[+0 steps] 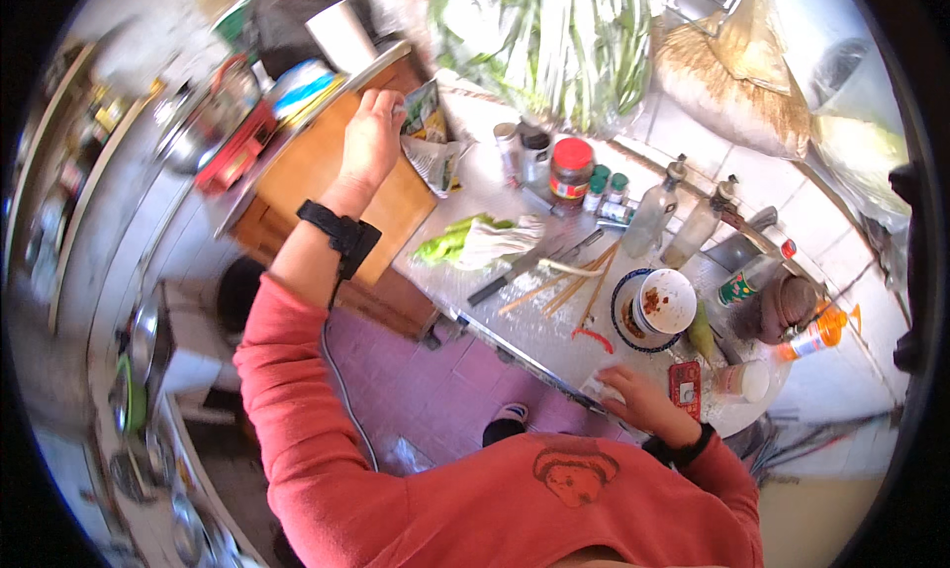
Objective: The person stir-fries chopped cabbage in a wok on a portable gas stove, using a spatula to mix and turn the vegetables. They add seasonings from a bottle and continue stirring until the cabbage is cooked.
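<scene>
My left hand (pixel 373 134) is raised over the orange-brown wooden cabinet, its fingers curled at the edge of a seasoning packet (pixel 424 115); whether they grip it is unclear. My right hand (pixel 642 401) is low at the near edge of the grey table, its fingertips at a small whitish thing (pixel 600 387), too blurred to name. Beyond that hand stands a white bowl (pixel 672 304) with red-brown residue, on a blue-rimmed plate (pixel 618 323). A red chilli (pixel 594 338) and several wooden chopsticks (pixel 568 290) lie nearby. Green peppers (pixel 445 247) lie beside a striped cloth (pixel 505 241).
A black-handled knife (pixel 497 282) lies on the table. A red-lidded jar (pixel 571 169), glass bottles (pixel 653 208) and a cleaver (pixel 742 238) line the back. Bagged leafy greens (pixel 549 48) lie behind. A red box (pixel 684 390) and a cup (pixel 744 381) stand at the right.
</scene>
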Demonstrator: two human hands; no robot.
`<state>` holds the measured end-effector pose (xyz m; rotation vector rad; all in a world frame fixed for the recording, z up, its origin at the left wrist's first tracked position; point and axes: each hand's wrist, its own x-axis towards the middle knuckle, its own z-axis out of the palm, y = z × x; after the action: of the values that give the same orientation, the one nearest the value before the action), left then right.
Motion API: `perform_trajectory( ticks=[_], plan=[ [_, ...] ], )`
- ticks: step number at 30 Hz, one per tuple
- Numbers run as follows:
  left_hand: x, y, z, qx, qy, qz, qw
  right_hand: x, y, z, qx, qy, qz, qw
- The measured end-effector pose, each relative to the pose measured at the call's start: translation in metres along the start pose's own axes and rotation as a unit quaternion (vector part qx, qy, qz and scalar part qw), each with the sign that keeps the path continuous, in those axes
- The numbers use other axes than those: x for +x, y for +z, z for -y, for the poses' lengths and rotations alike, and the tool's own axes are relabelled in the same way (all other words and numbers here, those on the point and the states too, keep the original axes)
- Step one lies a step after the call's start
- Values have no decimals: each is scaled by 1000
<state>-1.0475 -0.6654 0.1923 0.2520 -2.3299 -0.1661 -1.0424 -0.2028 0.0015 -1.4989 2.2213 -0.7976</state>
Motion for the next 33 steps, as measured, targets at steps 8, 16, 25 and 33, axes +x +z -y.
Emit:
perform_trajectory(
  ticks=[8,16,25,33],
  plan=[
    [-173,-208,-149,53,21,83,995,153,23,73,557,-171,117,804],
    [-391,-339,-318,77,-177,90,977,120,138,283,614,-285,660,326],
    [-598,-410,-481,291,-374,174,863,-170,249,450,137,-399,827,372],
    [-736,-442,-603,402,-487,125,765,-361,342,478,229,-566,711,348]
  ],
)
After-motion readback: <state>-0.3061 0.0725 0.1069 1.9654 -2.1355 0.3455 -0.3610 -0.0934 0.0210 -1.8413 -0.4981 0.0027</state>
